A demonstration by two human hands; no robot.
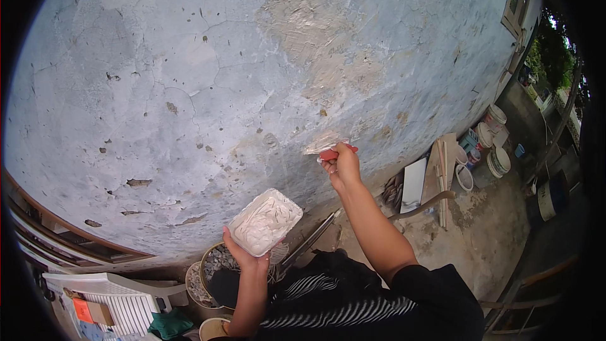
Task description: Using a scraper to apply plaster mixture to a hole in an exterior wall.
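A pale blue, cracked and pitted wall (189, 57) fills the upper view, with a rough beige filler patch (309, 25) high up. My right hand (341, 164) grips a red-handled putty knife (331, 155); its putty-smeared blade is at the wall over a smaller fresh smear, though whether it touches is unclear. My left hand (243, 246) holds a rectangular container (265, 221) of creamy white putty, below and left of the knife.
Along the wall's base at right lie boards (413, 183), several buckets (495, 158) and a bent length of material on the concrete floor (473, 233). Below left are gravel-filled pots (211, 259) and a white plastic chair (113, 287) with items on it. Wooden-framed windows (69, 227) edge the wall.
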